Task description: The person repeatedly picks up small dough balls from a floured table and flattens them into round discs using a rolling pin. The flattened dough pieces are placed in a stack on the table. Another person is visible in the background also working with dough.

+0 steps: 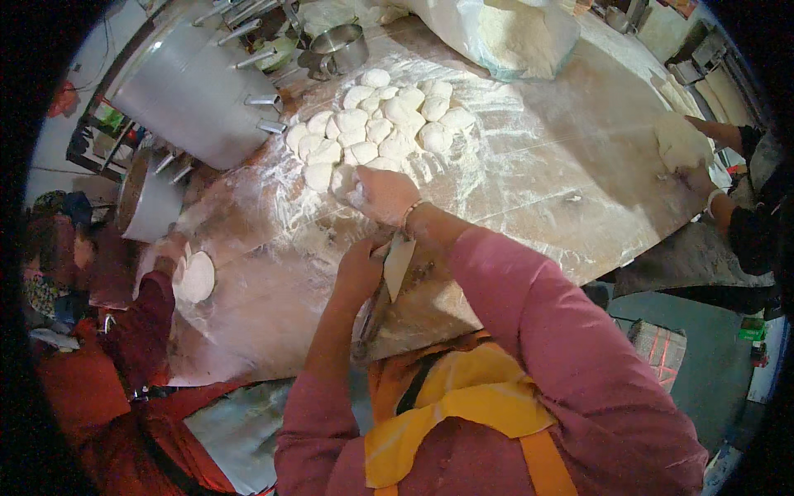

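My right hand reaches over the floured wooden table with its fingers around a dough piece. That piece lies at the near edge of a cluster of floured dough balls. Close below, my left hand is curled beside a pale, flat, pointed piece; its material is unclear, and whether the fingers grip it cannot be seen. The right wrist and forearm partly cover the space between the two hands.
At left, a person's hand is by flat dough rounds. Another person at right has both hands on a dough mass. A large metal drum with projecting tubes, a metal cup and a flour bag stand farther back.
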